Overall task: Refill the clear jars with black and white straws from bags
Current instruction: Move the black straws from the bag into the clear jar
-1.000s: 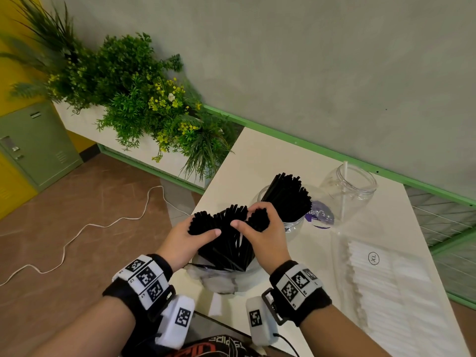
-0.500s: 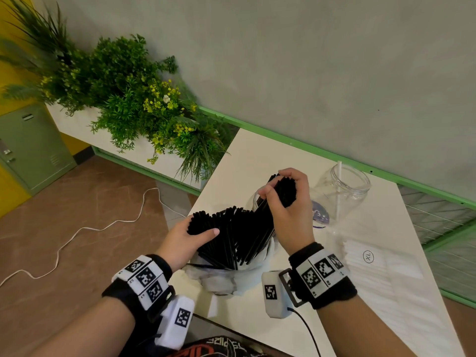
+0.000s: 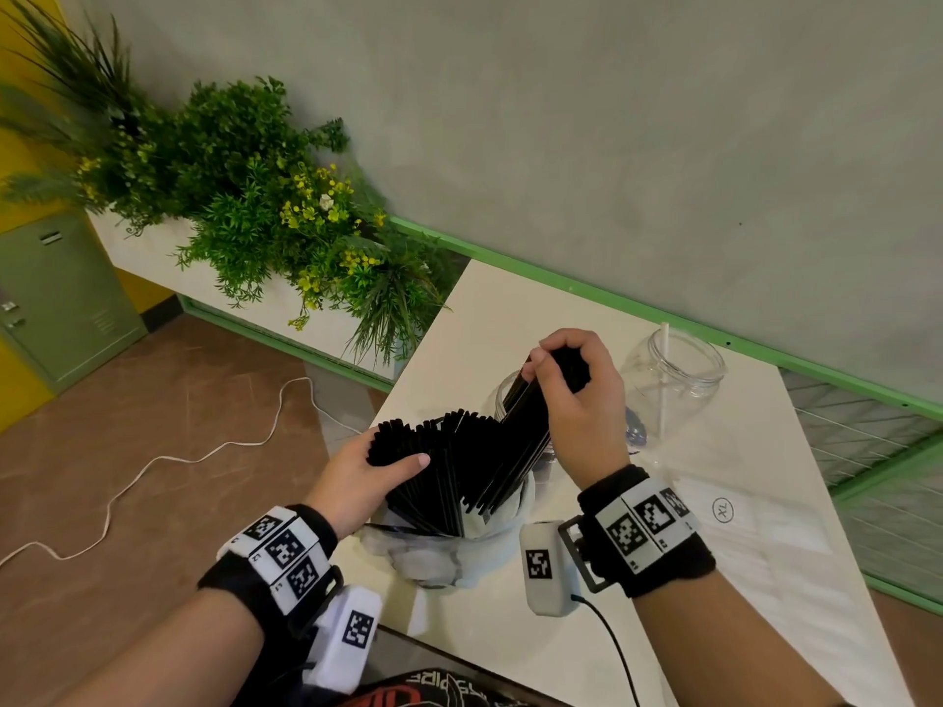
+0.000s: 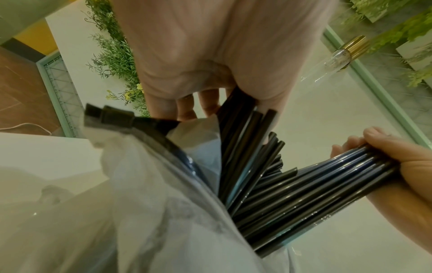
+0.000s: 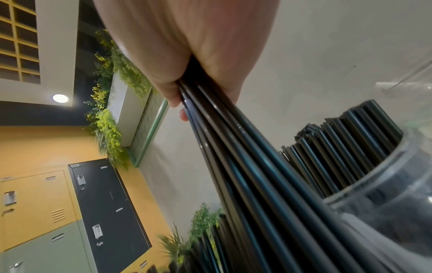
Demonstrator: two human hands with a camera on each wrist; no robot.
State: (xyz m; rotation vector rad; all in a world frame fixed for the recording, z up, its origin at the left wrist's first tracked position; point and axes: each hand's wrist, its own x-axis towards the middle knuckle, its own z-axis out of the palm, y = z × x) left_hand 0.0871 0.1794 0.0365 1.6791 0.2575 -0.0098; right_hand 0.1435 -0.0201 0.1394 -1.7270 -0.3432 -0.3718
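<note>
While the left hand (image 3: 365, 472) is still holding the bag's (image 3: 433, 553) remaining straws, the right hand (image 3: 579, 400), its grip closed round a black bundle (image 3: 515, 446), is lifting it clear toward the jar (image 3: 502, 395) just beneath.

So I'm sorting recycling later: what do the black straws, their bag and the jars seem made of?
Black straws: probably plastic, glossy, with streaks of glare.
Bag: thin, soft plastic film, translucent and crumpled.
Jars: clear and rigid with a threaded neck; glass or hard plastic, the pictures cannot settle which.

Soft, even indoor light; wide-angle edges bend, wrist views blur close up.
</note>
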